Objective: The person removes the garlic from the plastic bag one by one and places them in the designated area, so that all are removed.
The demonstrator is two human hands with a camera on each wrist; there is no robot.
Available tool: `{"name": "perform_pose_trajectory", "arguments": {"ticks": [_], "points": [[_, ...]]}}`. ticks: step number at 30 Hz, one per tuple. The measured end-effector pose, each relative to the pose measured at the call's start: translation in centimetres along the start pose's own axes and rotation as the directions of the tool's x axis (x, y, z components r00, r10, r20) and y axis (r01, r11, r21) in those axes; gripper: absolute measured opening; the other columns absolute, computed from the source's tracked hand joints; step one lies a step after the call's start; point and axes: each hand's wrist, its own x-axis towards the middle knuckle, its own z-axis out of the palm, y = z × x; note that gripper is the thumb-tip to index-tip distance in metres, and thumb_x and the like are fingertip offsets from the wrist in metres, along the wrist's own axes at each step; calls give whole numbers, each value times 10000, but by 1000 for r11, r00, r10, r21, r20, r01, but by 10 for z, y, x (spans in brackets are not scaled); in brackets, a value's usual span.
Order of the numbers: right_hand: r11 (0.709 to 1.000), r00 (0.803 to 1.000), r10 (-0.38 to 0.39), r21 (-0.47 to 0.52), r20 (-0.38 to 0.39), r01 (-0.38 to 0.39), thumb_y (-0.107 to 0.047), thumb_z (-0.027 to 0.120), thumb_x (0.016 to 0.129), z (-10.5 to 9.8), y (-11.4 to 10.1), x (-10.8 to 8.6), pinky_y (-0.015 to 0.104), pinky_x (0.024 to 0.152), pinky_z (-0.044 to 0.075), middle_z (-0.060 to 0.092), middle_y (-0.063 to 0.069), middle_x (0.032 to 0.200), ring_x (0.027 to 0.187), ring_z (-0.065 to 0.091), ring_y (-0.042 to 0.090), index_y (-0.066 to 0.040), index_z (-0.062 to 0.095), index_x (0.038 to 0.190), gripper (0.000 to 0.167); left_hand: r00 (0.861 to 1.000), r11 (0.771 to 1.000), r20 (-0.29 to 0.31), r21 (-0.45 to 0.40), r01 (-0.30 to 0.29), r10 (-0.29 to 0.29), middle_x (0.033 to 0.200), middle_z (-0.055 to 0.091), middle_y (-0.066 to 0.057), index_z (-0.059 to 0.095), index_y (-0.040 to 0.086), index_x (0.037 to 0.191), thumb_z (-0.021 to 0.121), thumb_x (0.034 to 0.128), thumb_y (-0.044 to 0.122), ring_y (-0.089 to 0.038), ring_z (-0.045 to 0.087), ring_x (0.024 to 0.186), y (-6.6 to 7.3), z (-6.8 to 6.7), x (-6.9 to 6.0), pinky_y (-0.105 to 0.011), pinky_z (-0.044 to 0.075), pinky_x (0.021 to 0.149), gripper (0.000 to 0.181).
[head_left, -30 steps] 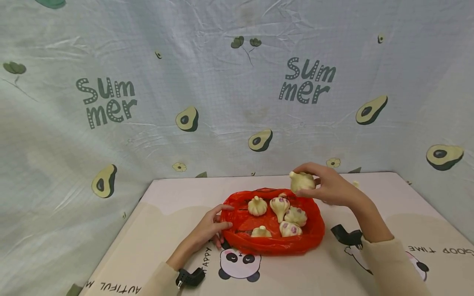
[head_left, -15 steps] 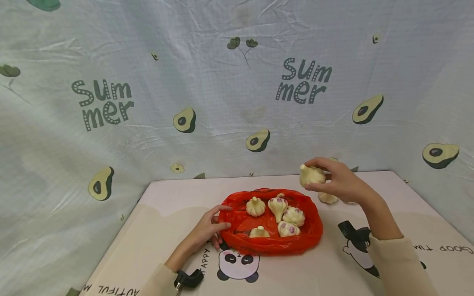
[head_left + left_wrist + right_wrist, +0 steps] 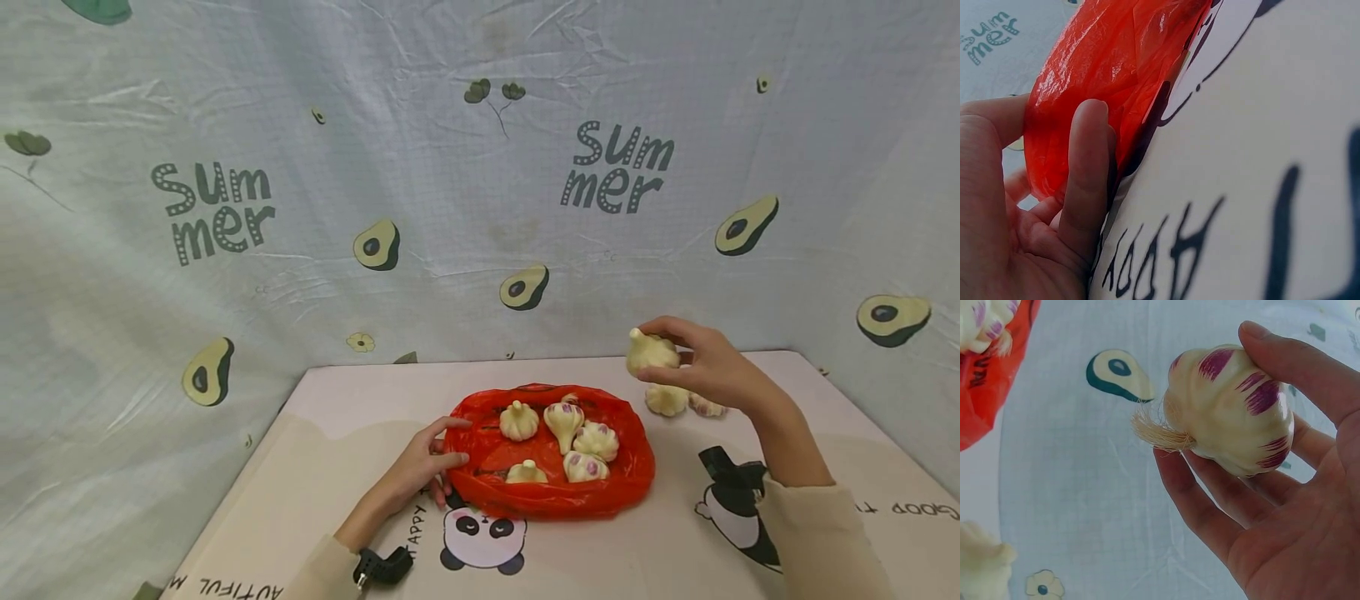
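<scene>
A red plastic bag [image 3: 491, 454] with a rolled rim lies open on the table, several garlic bulbs [image 3: 519, 421] inside it. My left hand [image 3: 412, 467] grips the bag's left rim, thumb in front and fingers around the edge; the left wrist view shows the red film [image 3: 1104, 69] between them. Raised beyond the bag's right end, my right hand [image 3: 708, 367] holds a garlic bulb [image 3: 651, 353] between thumb and fingers. Purple streaks and dry roots show on that bulb [image 3: 1229, 406] in the right wrist view.
Two more garlic bulbs [image 3: 666, 400] [image 3: 707, 406] lie on the table right of the bag, below my right hand. The table [image 3: 360, 400] has a printed cover with pandas and lettering. A pale curtain [image 3: 435, 167] with avocado prints hangs behind it.
My right hand has moved right with its garlic bulb, away from above the bag, and the bulbs on the table have come into view. My left hand has stayed at the rim.
</scene>
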Motion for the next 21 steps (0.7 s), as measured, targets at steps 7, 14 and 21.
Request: {"name": "perform_pose_trajectory", "arguments": {"ticks": [7,14,21], "points": [[1000,1000,6,-2,-15,-7,-267,805,903,-4,6,-1,265,885,582,644,104,1212,1055,588,254,-92,596,1351,524,1000,1000,6,-4,-8,8,915,554,-126,455,143,1510,672,979,193,-144,631,516,0,0,0,-271,570,468,576],[999,998,50,4,-24,-50,-294,800,907,-8,11,-2,182,779,573,629,125,1221,1055,592,301,-97,572,1366,549,1000,1000,4,-3,-8,8,910,555,-126,467,137,1501,674,974,196,-144,631,514,2,0,0,-271,569,467,569],[999,998,52,4,-43,-52,-292,796,911,-13,14,-5,214,730,590,626,133,1205,1006,596,273,-80,557,1378,565,1000,1000,4,-17,2,-2,896,565,-116,469,140,1497,668,977,196,-143,634,515,1,1,0,-263,567,470,559]]}}
